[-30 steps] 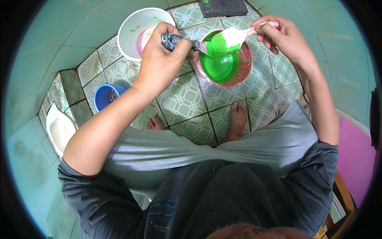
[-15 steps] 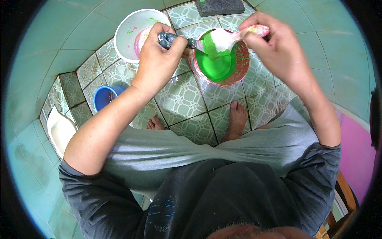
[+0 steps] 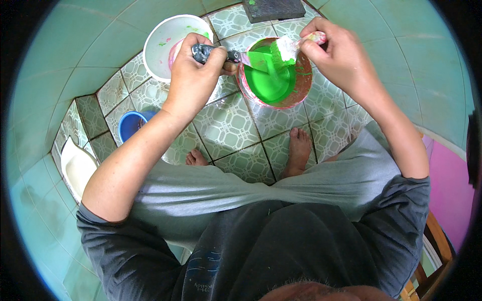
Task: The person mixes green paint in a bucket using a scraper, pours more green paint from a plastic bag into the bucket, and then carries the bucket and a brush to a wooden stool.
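My left hand (image 3: 196,75) is closed round the dark, paint-flecked handle of a putty knife (image 3: 258,61), whose blade is coated in green over a small bucket (image 3: 304,80). Bright green paint (image 3: 268,88) lies in the bucket, and its inner wall is smeared reddish brown and green. Between the thumb and fingers of my right hand (image 3: 341,57) is a paintbrush (image 3: 287,50) with a stained reddish-white handle. The brush's white head ends in green over the bucket, to the right of the blade.
A white basin (image 3: 156,50) with pink and green smears stands behind my left hand. The blue container (image 3: 131,125) is by my left forearm, and a dark slab (image 3: 273,10) lies at the back. Green tiled walls (image 3: 401,65) curve around; a white fixture (image 3: 78,168) is at left.
The brush has moved left off the blade's far end and turned steeper, baring the green-coated blade. My left hand has shifted slightly left with the putty knife.
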{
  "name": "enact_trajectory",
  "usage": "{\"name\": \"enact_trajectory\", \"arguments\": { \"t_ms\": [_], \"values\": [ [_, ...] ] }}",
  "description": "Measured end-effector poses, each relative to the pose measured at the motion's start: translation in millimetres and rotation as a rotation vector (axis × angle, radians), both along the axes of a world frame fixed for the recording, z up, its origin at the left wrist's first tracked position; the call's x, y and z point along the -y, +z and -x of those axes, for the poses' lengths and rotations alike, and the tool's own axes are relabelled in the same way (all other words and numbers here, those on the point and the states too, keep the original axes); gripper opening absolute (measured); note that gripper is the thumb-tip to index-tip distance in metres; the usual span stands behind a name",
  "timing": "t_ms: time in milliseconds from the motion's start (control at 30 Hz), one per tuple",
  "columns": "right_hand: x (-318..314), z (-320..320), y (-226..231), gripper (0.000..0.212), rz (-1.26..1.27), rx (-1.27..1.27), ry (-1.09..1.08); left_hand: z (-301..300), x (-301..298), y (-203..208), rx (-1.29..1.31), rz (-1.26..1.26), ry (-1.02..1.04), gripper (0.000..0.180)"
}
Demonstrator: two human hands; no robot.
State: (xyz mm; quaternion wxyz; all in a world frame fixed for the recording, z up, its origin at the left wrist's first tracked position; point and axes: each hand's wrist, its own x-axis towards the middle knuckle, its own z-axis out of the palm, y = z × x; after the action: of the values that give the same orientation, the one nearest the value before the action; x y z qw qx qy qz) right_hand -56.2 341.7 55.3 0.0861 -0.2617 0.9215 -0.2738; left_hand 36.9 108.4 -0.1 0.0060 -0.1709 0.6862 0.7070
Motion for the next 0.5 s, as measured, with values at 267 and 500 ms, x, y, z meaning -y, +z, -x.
{"name": "enact_trajectory", "arguments": {
  "t_ms": [267, 500],
  "values": [
    [13.7, -26.7, -10.3, 0.014, 0.126, -0.157, 0.222, 0.4, -5.8, 1.2, -0.001, -0.053, -0.001, 0.020],
    [5.4, -12.0, -18.4, 0.016, 0.060, -0.104, 0.155, -0.5, -2.2, 3.5, 0.027, 0.012, -0.023, 0.021]
  ]
}}
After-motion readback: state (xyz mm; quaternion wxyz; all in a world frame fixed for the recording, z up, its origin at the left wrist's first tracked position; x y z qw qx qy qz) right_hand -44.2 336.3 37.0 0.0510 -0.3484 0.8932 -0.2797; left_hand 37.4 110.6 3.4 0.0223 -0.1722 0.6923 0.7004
